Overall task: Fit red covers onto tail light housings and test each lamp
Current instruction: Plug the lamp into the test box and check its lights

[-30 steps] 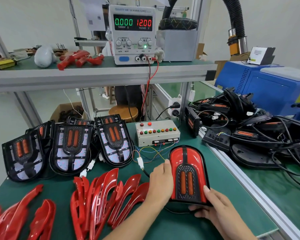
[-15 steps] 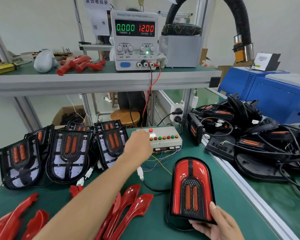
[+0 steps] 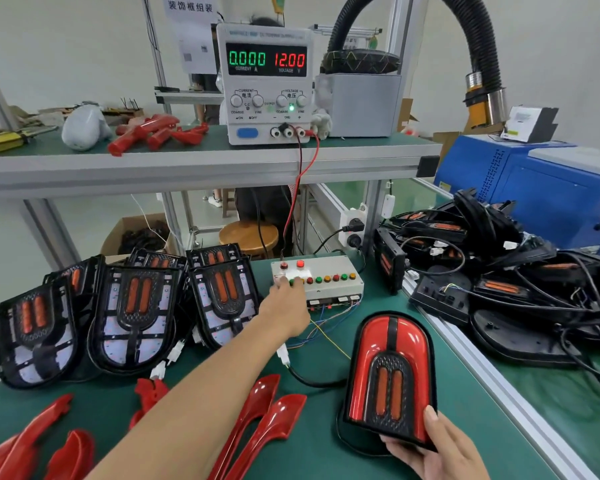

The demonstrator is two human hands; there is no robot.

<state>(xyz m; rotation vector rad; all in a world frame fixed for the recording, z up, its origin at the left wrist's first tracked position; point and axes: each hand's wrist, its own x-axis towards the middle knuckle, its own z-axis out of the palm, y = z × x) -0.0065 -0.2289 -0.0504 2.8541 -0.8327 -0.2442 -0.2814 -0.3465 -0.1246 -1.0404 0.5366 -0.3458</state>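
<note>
Red lamp cover (image 3: 388, 344), orange bars; green mat (image 3: 326, 445).

Left hand (image 3: 284, 315) apparently on button box (image 3: 321, 282), right hand (image 3: 440, 448) under covered lamp (image 3: 390, 379).

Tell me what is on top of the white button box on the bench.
On the white button box sit two red buttons and a row of small red, green and yellow ones. The left hand reaches onto its left end, covering whatever buttons lie under the fingers.
</note>
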